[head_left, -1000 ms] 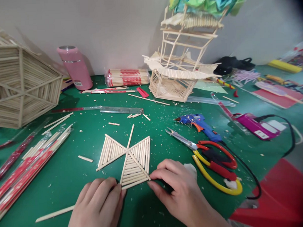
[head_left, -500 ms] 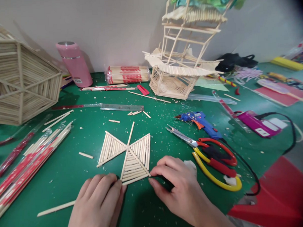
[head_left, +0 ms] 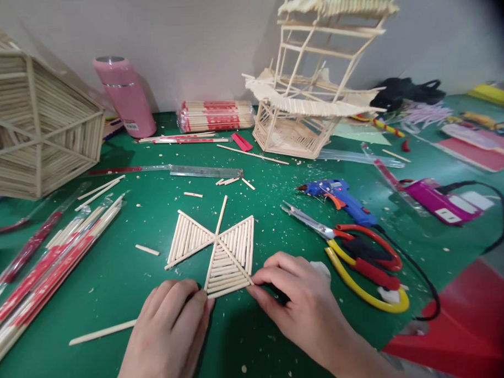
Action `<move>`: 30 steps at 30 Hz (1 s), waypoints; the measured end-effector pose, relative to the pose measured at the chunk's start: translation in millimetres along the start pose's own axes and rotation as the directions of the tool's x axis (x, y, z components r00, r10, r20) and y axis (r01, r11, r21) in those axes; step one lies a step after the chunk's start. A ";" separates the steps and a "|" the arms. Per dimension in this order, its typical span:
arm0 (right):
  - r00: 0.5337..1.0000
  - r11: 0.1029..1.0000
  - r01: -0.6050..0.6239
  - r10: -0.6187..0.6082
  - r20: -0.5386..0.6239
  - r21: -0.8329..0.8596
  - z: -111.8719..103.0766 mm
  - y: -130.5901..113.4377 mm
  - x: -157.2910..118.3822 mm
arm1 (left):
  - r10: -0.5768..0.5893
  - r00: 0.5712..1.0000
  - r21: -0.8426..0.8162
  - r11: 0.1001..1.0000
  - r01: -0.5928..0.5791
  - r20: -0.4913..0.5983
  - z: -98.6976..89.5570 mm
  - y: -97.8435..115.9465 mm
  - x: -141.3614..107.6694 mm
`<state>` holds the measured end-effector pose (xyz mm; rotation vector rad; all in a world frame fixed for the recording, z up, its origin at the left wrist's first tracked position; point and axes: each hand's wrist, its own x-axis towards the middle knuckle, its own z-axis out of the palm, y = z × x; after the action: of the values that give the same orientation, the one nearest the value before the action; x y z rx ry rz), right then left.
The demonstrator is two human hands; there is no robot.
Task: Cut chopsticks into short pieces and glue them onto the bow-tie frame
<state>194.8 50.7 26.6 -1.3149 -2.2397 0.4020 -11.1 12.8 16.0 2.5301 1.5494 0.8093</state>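
Fingertips of the right hand (head_left: 299, 297) close narrowly on the near-right corner of a wheel-like stick frame (head_left: 237, 247), which lies flat on the green table (head_left: 226, 347). The left hand (head_left: 166, 330) curls against its near-left corner; whether those fingers pinch it or only rest there cannot be told. Three wedges are filled with thin sticks, and one bare spoke (head_left: 222, 215) points away from the person.

Uneven pressure from the two hands could skew the near wedge or lift a rod, especially if a joint is weak. A sideways slip of the left hand could knock the loose stick (head_left: 102, 332) beside it.

Farther right lie red-and-yellow-handled cutters (head_left: 313, 222) and a blue glue gun (head_left: 355, 204). If its nozzle is hot, a careless reach there could burn skin; a snag on its black cord (head_left: 438, 301) could drag it. Behind stand a tiered stick model (head_left: 296, 106) and a pink flask (head_left: 127, 99).
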 end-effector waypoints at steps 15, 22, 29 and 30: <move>1.000 1.000 0.014 -0.014 -0.007 0.008 0.3 0.7 0.9 | -0.034 0.995 0.003 0.999 0.034 0.095 -8.2 -2.3 -5.6; 1.000 0.999 -0.004 0.003 0.014 0.047 0.6 2.0 -1.5 | 0.062 0.989 0.107 0.991 -0.076 0.133 -12.8 -16.1 -11.9; 0.999 0.988 -0.047 0.042 0.034 0.148 -4.7 2.5 -4.2 | 0.011 0.998 0.108 0.994 -0.004 -0.060 -15.8 -18.2 -16.3; 0.998 0.983 -0.057 0.053 0.025 0.176 -5.9 2.3 -4.8 | 0.023 0.997 0.105 0.994 -0.016 -0.069 -16.0 -16.8 -16.2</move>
<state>201.7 47.6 29.1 -1.2864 -2.1332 0.6214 -37.9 4.0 17.9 2.6209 1.6317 0.8493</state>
